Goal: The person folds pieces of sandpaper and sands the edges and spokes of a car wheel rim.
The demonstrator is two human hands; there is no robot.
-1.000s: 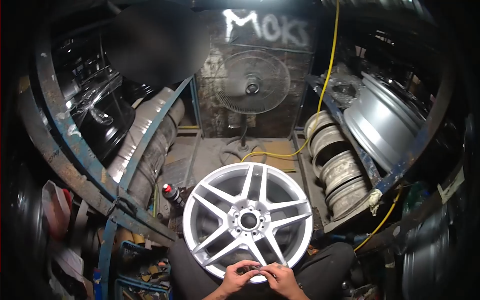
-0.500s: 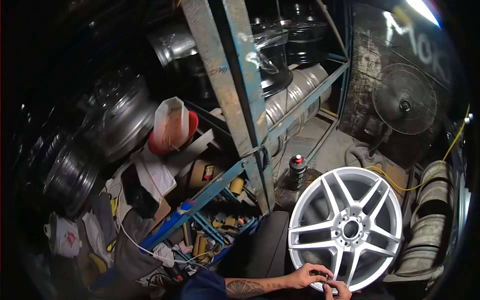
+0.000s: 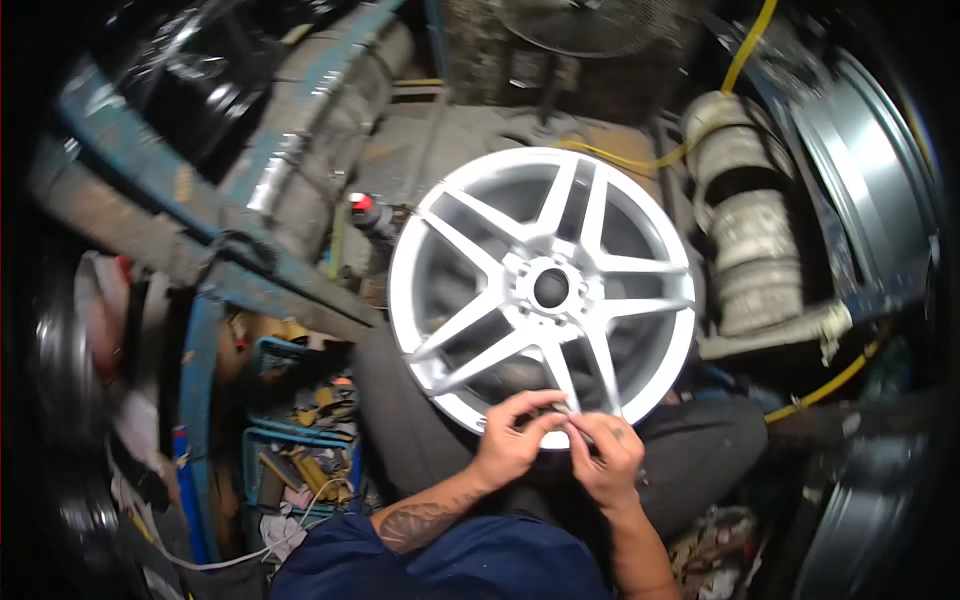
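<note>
A silver alloy wheel rim (image 3: 640,266) with twin spokes lies across my legs, tilted towards me. Over its near edge, my left hand (image 3: 512,436) and my right hand (image 3: 606,456) meet at the fingertips. Both are closed in a pinch around something small, which blur and the fingers hide. The left forearm crosses in from the lower left; the right comes up from below. I cannot tell whether either hand touches the rim.
A dark bottle with a red cap (image 3: 364,207) stands left of the rim. Blue baskets (image 3: 300,436) of small parts sit lower left beside a blue metal rack (image 3: 192,372). On the right are worn cylindrical pieces (image 3: 752,240) and a yellow cable (image 3: 738,62).
My view has swung down and right, bringing the rim to the middle and showing my lap and both forearms. The hands stay together in a pinch at the rim's near edge.
</note>
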